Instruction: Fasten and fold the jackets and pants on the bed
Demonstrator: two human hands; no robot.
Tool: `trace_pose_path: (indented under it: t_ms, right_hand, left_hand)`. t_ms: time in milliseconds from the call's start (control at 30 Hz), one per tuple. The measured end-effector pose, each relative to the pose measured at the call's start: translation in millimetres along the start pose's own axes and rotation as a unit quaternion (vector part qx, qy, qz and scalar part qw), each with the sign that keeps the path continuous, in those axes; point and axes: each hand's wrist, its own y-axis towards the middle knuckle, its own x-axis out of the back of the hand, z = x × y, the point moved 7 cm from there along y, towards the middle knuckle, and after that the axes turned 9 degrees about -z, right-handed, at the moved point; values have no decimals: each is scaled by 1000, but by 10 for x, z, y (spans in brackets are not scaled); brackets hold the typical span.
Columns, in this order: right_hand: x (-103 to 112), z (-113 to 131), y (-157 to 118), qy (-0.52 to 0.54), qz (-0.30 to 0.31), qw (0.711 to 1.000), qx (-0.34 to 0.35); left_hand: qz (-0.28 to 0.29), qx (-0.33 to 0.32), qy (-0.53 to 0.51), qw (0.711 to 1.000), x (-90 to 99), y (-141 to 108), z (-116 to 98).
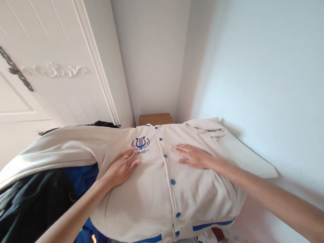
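A cream baseball jacket [145, 190] lies spread front side up, its blue snap buttons fastened down the middle. A blue lyre emblem [140, 142] marks its chest, and blue stripes run along the hem. My left hand [123, 166], with a ring on one finger, rests flat on the jacket just below the emblem. On the other side of the button row, my right hand [194, 155] lies flat with its fingers stretched out. One sleeve [68, 144] reaches out to the left; the other is bunched near the right shoulder.
Dark clothing [36, 206] and blue fabric [84, 178] are heaped at the left. A white board [249, 157] sticks out under the jacket at the right, against the wall [273, 71]. Behind are a wooden surface [156, 119] and a white wardrobe door [60, 39].
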Motion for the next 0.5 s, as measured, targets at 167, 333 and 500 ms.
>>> trace_pose_path:
  t_ms: [167, 333, 500]
  right_hand:
    - [182, -438, -289, 77, 38, 992, -94]
    - [299, -401, -2, 132, -35, 981, -139]
    - [287, -69, 1044, 35, -127, 989, -62]
  left_hand:
    - [12, 56, 53, 997, 153, -191, 96]
    - [-37, 59, 91, 993, 310, 138, -26]
    - [-54, 98, 105, 988, 181, 753, 30]
